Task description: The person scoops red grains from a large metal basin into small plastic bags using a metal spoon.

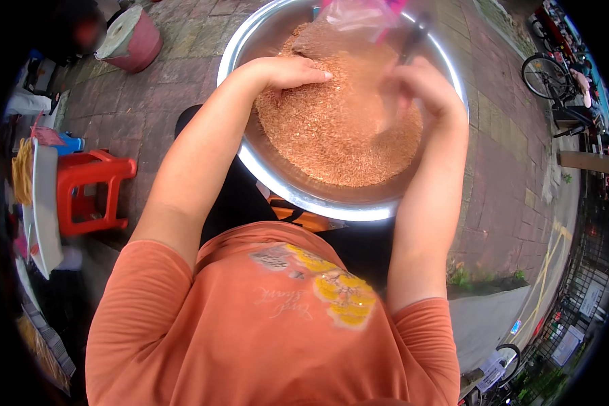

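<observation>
A wide metal basin [352,210] stands before me, holding a broad heap of small reddish-brown grains [325,147]. My left hand [294,76] lies at the left of the heap, its thumb over the grains and its other fingers partly hidden beneath. Whether it grips anything does not show. On the right, my right hand [416,83] is blurred by motion above the grains. A dark, blurred long object [414,38] rises by its fingers; its kind and whether it is held are unclear. A clear plastic bag with pink parts [358,20] lies at the basin's far side.
Brick paving [167,96] surrounds the basin. At left are a red plastic stool [96,165], a white tray [45,203] and a pink bucket [141,43]. A concrete block [487,314] lies at lower right. A bicycle [543,76] stands farther right. Something orange [304,218] sits below the basin.
</observation>
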Demonstrator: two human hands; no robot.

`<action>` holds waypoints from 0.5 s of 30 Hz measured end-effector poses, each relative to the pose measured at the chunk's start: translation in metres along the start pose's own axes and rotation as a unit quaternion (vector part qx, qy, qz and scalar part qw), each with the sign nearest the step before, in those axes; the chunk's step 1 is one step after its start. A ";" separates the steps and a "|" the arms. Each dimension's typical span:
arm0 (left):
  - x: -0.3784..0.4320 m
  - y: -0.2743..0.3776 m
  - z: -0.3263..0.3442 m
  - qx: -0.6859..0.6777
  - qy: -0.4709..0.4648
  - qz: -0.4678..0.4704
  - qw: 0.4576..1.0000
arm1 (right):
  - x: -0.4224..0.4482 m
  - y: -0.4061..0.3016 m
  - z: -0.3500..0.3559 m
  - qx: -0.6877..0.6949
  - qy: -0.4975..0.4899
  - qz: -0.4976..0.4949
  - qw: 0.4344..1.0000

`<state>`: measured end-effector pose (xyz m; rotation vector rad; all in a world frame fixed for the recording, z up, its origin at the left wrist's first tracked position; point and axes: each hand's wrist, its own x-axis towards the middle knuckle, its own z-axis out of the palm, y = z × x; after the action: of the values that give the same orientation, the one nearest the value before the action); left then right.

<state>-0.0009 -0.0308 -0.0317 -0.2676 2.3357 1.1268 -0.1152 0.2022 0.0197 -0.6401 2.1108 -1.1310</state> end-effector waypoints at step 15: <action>0.011 -0.004 0.001 0.004 0.035 0.041 0.999 | 0.037 0.044 -0.013 -0.137 0.221 0.057 0.964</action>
<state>-0.0080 -0.0322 -0.0409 -0.2127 2.4330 1.1633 -0.1540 0.2068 -0.0240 -0.4040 2.6822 -0.9918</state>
